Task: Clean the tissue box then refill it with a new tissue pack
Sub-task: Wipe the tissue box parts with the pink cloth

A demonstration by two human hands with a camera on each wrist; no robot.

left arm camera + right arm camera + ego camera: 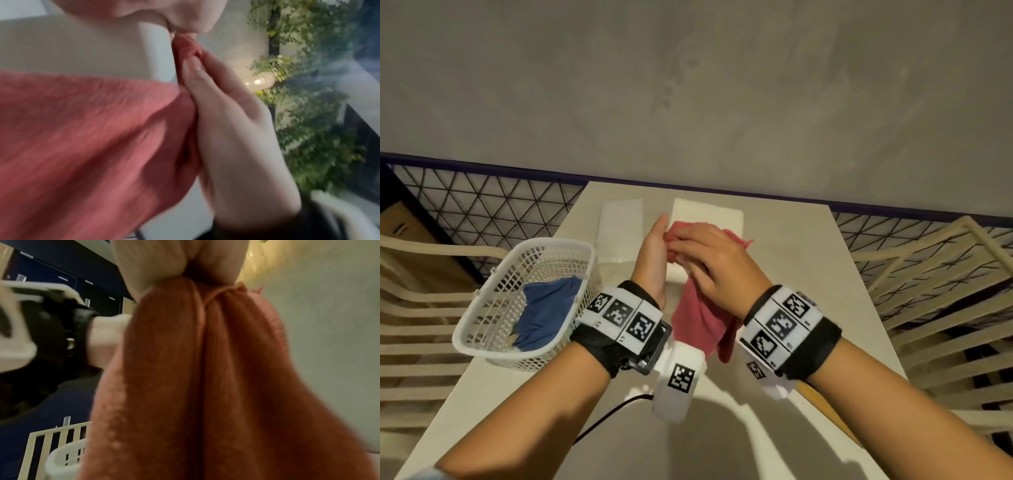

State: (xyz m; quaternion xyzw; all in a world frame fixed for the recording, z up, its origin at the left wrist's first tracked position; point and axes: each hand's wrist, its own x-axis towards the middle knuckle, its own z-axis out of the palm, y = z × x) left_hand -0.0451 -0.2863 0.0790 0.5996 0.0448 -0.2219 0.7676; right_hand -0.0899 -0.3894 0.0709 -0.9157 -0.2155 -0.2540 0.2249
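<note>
At the left of the head view, a white basket is stood on the desk with a blue cloth laid inside it. Nothing is held over it.

At the centre of the frame, a red cloth is held up between both hands, above the desk. The left hand is set flat and upright against the cloth's left side; its fingers are extended, with the cloth's top edge trapped under the fingertips. The right hand is closed over the bunched top of the cloth from the right, with its fingers curled round the gathered fabric. The rest of the cloth hangs down toward the bottom of the frame.

Two white rectangular items are laid beyond the hands, toward the upper centre of the frame: a flatter white pack on the left and a white block on the right, partly hidden by the hands. Which of them is the tissue box cannot be told with certainty.

The deciding relation is judged as follows: the white block lies directly beyond and below the fingertips, with its long axis across the frame. The right hand, which carries the cloth, is the nearer to it. A short forward and downward move is judged sufficient for wiping.
</note>
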